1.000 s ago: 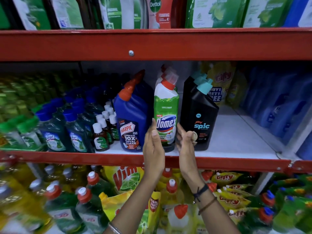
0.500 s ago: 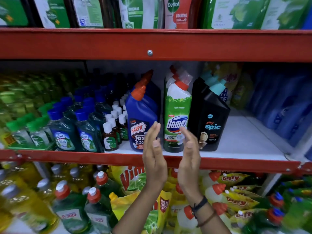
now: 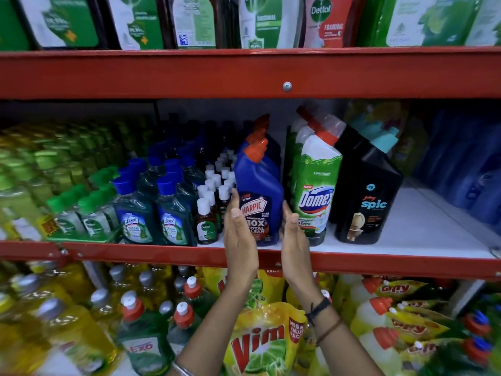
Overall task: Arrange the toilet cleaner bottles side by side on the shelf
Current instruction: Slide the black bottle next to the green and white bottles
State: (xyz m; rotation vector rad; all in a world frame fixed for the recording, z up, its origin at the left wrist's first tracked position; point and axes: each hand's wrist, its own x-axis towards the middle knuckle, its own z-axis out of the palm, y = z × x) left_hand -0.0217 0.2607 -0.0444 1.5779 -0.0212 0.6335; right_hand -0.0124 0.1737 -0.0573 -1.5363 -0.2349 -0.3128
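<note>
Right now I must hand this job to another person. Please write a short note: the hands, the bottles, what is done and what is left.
Left hand: open, flat at the left side of the blue Harpic bottle; contact cannot be told.
Right hand: open, palm at the Harpic's right side, not gripping.
Bottles: Harpic, green Domex bottle and black Spic bottle stand at the front of the middle shelf, more behind each.
Done: three brands in one row.
Left: a gap shows between Harpic and Domex; probably close it.
</note>
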